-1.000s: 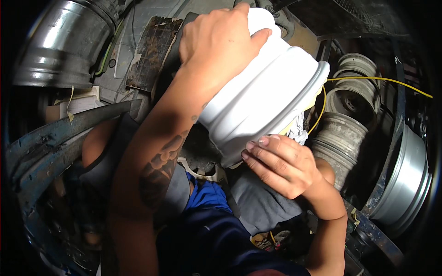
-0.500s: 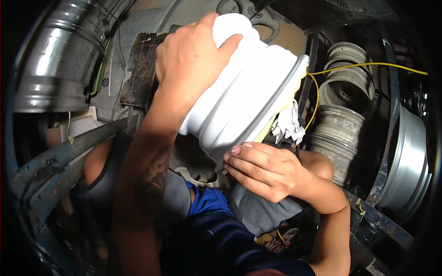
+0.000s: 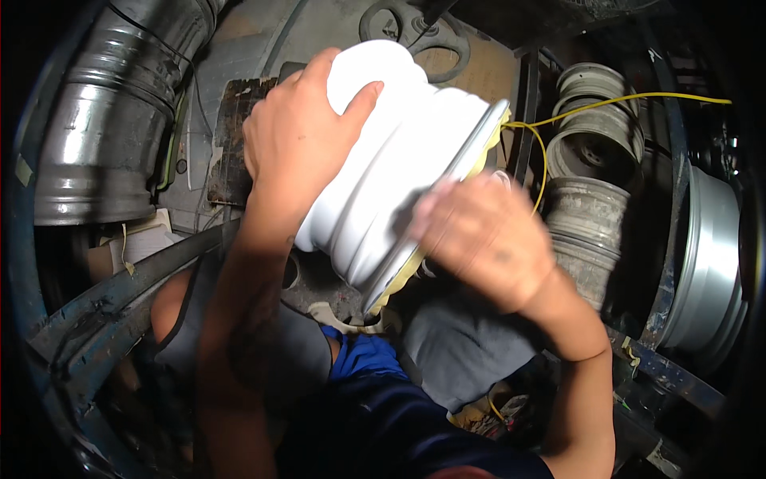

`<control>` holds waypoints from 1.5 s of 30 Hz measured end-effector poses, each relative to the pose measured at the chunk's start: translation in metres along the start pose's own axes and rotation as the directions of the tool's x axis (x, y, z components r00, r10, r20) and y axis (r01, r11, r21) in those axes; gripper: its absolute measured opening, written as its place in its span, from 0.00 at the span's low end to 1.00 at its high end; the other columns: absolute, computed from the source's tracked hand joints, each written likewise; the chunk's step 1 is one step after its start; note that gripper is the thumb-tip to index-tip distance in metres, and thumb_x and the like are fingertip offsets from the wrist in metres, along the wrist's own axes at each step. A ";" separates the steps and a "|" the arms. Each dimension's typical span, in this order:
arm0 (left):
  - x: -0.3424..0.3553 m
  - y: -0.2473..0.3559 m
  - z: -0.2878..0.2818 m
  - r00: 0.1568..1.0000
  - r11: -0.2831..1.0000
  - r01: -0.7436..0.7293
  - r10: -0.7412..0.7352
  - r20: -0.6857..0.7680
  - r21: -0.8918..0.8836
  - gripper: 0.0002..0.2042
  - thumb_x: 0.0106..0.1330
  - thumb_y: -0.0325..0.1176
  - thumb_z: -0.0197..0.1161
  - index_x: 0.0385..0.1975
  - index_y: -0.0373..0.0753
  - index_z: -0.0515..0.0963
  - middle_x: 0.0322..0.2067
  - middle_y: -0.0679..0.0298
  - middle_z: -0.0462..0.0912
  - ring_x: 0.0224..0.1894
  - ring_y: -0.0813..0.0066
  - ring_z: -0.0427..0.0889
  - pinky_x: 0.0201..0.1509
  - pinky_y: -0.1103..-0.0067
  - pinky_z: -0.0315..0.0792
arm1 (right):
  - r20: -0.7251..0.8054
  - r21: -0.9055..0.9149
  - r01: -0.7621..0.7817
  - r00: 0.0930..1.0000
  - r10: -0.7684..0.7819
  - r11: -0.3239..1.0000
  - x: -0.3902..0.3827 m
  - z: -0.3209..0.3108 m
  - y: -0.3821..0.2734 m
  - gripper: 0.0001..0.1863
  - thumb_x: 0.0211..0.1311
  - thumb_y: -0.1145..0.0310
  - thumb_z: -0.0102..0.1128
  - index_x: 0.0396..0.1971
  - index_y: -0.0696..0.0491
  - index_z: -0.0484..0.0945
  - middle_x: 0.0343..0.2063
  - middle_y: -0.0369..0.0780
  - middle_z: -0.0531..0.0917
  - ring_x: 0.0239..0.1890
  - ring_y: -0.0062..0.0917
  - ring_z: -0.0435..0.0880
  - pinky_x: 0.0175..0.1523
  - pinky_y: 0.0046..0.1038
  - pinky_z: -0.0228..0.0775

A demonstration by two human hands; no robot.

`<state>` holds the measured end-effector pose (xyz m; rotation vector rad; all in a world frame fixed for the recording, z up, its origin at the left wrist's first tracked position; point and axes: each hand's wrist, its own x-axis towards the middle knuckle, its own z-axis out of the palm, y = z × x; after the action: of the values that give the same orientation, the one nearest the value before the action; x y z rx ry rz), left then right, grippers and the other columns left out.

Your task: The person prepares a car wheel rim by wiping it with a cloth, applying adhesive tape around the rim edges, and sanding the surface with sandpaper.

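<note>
A white wheel rim point(image 3: 383, 160) is tilted in front of me, its wide barrel facing up and left. Yellow masking material point(image 3: 396, 289) sticks out along its grey right-hand lip. My left hand point(image 3: 299, 132) is wrapped over the far left part of the barrel, thumb spread on the white surface. At the lip is my right hand point(image 3: 487, 239), its fingers smeared by motion and bent over the edge. Whether those fingers hold anything is hidden by the blur.
Dull used rims point(image 3: 594, 160) are stacked at the right, beside a shiny silver rim point(image 3: 706, 263). Large metal rims point(image 3: 104, 136) stand at the far left. A yellow cord point(image 3: 622, 100) crosses the right side. A grey spoked wheel part point(image 3: 431, 36) lies at the back.
My right hand has moved up and right along the lip, now blurred. The rim and my left hand have shifted slightly left. The crumpled white paper near the lip is now mostly hidden.
</note>
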<state>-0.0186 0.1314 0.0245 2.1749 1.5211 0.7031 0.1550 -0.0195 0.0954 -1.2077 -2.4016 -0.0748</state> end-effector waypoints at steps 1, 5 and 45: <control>0.000 0.000 0.001 1.000 1.000 -0.011 0.011 -0.010 -0.010 0.30 0.64 0.59 0.67 0.56 0.41 0.82 0.41 0.47 0.88 0.45 0.45 0.88 0.49 0.62 0.80 | 0.047 0.001 0.077 0.996 -0.077 0.997 -0.005 0.003 -0.006 0.12 0.56 0.72 0.66 0.40 0.57 0.88 0.44 0.40 0.89 0.51 0.35 0.88 0.58 0.39 0.79; 0.001 0.002 -0.001 1.000 1.000 0.006 -0.006 -0.001 0.009 0.30 0.64 0.59 0.67 0.56 0.41 0.82 0.41 0.47 0.88 0.45 0.45 0.87 0.49 0.62 0.79 | -0.002 -0.160 -0.121 0.992 0.122 0.980 0.005 -0.016 0.024 0.12 0.58 0.74 0.65 0.43 0.56 0.88 0.44 0.41 0.89 0.52 0.33 0.88 0.58 0.38 0.80; -0.007 0.006 -0.002 1.000 0.999 -0.004 0.003 -0.011 -0.046 0.26 0.64 0.53 0.70 0.55 0.41 0.82 0.42 0.48 0.88 0.46 0.47 0.88 0.49 0.64 0.79 | -0.029 -0.111 0.019 0.999 -0.022 0.994 -0.005 -0.007 0.010 0.11 0.54 0.73 0.69 0.39 0.57 0.88 0.41 0.43 0.90 0.47 0.33 0.90 0.55 0.35 0.82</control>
<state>-0.0178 0.1225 0.0283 2.1436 1.4921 0.7448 0.1682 -0.0186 0.0980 -1.2216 -2.4119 -0.2337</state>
